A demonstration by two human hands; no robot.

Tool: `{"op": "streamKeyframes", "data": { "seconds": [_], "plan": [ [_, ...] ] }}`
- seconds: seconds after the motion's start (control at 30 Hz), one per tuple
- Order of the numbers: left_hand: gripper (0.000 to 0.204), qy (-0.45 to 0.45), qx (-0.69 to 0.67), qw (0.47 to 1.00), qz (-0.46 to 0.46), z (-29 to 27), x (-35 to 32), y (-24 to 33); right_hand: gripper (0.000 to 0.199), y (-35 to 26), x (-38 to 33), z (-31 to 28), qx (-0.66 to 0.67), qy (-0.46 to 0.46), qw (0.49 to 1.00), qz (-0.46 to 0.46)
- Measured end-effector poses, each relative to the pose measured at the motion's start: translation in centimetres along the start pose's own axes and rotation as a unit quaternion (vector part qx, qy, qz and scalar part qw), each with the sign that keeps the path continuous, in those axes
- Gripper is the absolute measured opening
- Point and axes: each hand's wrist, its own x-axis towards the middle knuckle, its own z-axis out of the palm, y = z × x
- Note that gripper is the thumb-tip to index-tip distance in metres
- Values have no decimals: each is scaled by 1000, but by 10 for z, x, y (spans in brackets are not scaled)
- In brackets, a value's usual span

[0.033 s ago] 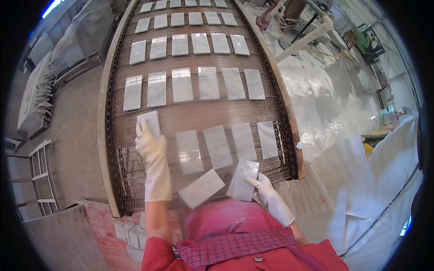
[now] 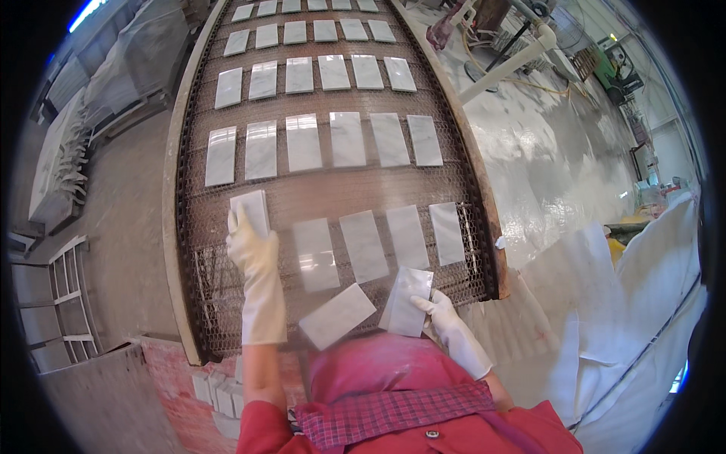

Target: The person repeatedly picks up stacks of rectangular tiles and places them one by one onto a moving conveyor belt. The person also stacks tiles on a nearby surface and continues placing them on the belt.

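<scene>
At the left of the mesh conveyor belt [image 2: 318,185], my gloved left hand [image 2: 253,246] grips a white marble tile [image 2: 255,208] by its left side, with the fingers partly hidden. My gloved right hand [image 2: 439,310] pinches another white tile [image 2: 411,299] at the near edge, thumb on top. A second tile's edge shows under that one. Between my hands, a loose tile [image 2: 338,316] lies slanted at the belt's near end. Beyond it a row of tiles [image 2: 364,246] lies on the mesh, to the right of my left hand.
Several rows of spaced tiles [image 2: 304,142] cover the belt farther away. Wooden side rails [image 2: 172,219] border it. Small stacked tiles [image 2: 215,390] sit low at the left. White sheeting [image 2: 560,303] hangs at the right, beside a wet floor [image 2: 544,166]. A metal frame [image 2: 72,291] stands left.
My left hand and its tile have shifted very slightly toward me. My right hand and its tile look unmoved.
</scene>
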Motion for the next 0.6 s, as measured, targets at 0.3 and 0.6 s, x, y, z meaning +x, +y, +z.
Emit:
{"op": "streamKeyframes", "data": {
  "seconds": [0.3,0.6],
  "plan": [
    [87,-5,30,999,32,13,-69,-15,36,19,16,-4,63,-4,997,-44],
    [86,-7,50,997,50,20,-71,-28,44,-3,2,7,24,18,999,33]
  ]
}}
